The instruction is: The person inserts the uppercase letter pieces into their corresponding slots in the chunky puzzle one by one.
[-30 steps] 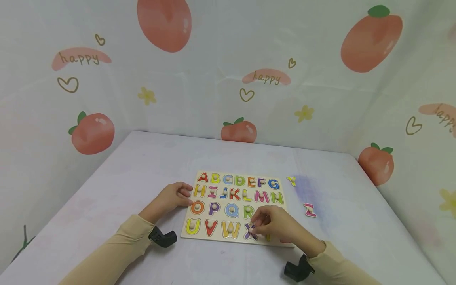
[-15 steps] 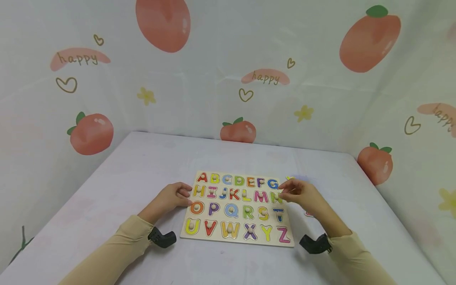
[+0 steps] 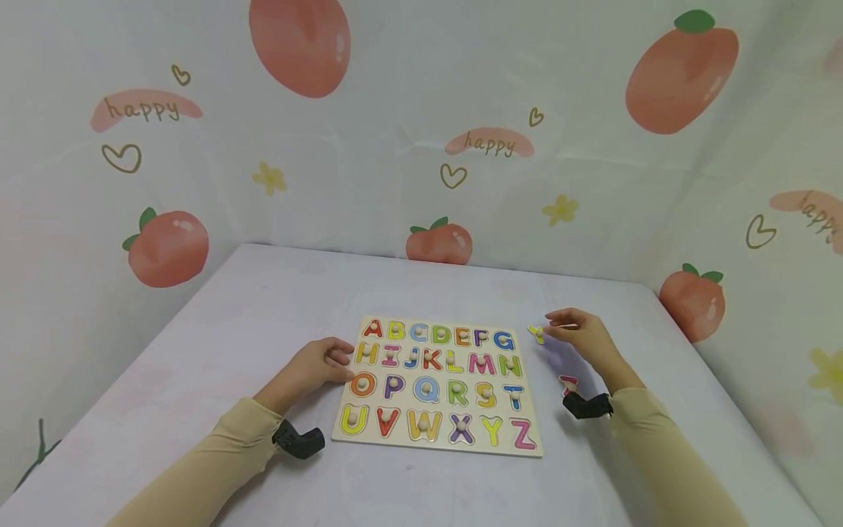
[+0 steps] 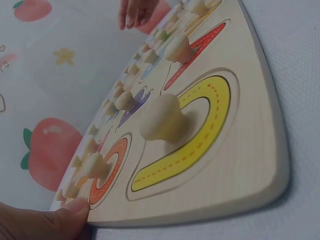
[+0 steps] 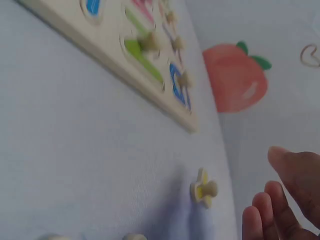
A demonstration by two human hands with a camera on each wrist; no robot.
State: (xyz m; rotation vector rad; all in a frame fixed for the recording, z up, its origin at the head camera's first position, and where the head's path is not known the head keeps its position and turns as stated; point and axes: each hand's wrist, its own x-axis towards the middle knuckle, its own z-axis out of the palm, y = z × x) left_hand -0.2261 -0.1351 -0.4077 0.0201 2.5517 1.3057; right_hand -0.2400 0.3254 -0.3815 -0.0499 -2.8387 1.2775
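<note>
A wooden alphabet puzzle board (image 3: 408, 369) lies flat on the table, most of its letters carrying round knobs. The bottom-row Y and Z places show coloured letters without knobs. My left hand (image 3: 317, 369) rests at the board's left edge beside H and O; in the left wrist view its thumb (image 4: 75, 210) touches that edge. At the far right, my right hand (image 3: 582, 337) hovers beside a yellow Y piece (image 3: 536, 334). In the right wrist view, thumb and fingers stand apart, clear of the Y piece (image 5: 202, 190). A pink Z piece (image 3: 568, 383) is partly hidden by the wrist camera.
Black cameras (image 3: 299, 439) sit on both wrists; the right one (image 3: 586, 405) hangs low over the table. White cloth walls with fruit prints (image 3: 439, 241) enclose the pale tabletop (image 3: 296, 293) at the back and sides.
My right hand has moved from the X piece at the board's bottom row, away to the upper right, beside the Y piece. The left hand stays at the board's edge.
</note>
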